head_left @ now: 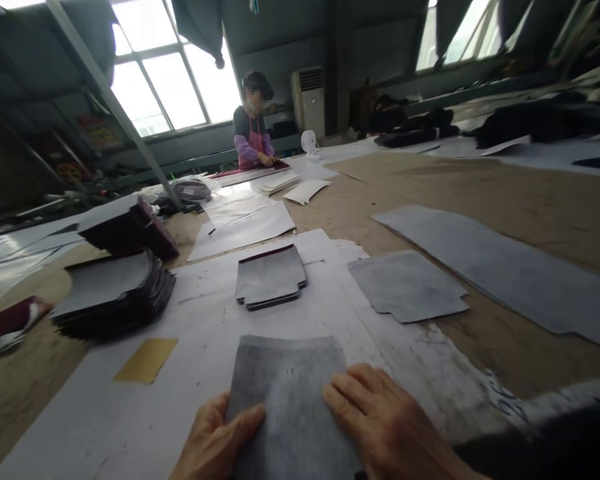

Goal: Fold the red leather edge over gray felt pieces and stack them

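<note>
A grey fabric panel (290, 407) is in front of me at the table's near edge, with two small dark marks near its top. My left hand (217, 433) grips its left side, thumb on top and fingers mostly hidden beneath. On the right side, my right hand (380, 420) is closed on the edge with its fingers bent over the top; its thumb is out of sight. Just beyond lies a small stack of grey notched pieces (271, 277) with a dark red far edge. A single grey notched piece (407, 287) rests to the right.
A thick stack of grey and dark pieces (113, 287) stands left, with a dark red bundle (135, 230) behind it. A yellow card (147, 360) lies on white paper (190, 407). Long grey sheets (505, 273) lie right. A co-worker (253, 133) stands across the table near a white fan (309, 143).
</note>
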{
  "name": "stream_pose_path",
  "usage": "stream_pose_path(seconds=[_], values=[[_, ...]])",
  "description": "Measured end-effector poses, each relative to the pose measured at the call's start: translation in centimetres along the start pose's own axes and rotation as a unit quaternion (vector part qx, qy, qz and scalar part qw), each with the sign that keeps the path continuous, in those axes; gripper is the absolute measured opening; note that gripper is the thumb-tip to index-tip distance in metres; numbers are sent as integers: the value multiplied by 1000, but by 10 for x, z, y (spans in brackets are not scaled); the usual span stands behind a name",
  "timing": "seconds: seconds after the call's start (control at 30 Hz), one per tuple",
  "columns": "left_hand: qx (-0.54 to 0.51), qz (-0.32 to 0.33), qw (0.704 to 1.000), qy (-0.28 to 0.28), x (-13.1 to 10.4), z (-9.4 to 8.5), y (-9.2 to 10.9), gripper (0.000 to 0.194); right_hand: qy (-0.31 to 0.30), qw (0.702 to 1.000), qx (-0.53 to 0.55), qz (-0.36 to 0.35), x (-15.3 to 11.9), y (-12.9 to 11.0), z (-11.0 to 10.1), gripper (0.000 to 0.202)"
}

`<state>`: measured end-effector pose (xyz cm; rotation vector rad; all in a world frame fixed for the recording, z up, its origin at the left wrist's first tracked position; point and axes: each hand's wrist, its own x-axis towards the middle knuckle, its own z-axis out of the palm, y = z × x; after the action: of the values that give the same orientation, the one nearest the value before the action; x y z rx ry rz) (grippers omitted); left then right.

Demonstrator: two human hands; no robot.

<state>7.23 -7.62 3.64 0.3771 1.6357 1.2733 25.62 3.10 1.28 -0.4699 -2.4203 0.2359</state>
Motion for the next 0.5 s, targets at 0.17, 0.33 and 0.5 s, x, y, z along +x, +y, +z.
stream_pose_path(seconds=[0.17, 0.33, 0.5], values=[[282, 211, 923, 153, 5, -36, 21, 46, 27, 999, -28, -27, -4, -1, 13, 41], [508, 436, 742, 45, 34, -10, 32, 24, 89, 990, -88, -65, -7, 2, 22, 35], [579, 397, 712, -25, 57, 60, 36, 22, 156, 977, -113, -91, -8, 5, 29, 38]])
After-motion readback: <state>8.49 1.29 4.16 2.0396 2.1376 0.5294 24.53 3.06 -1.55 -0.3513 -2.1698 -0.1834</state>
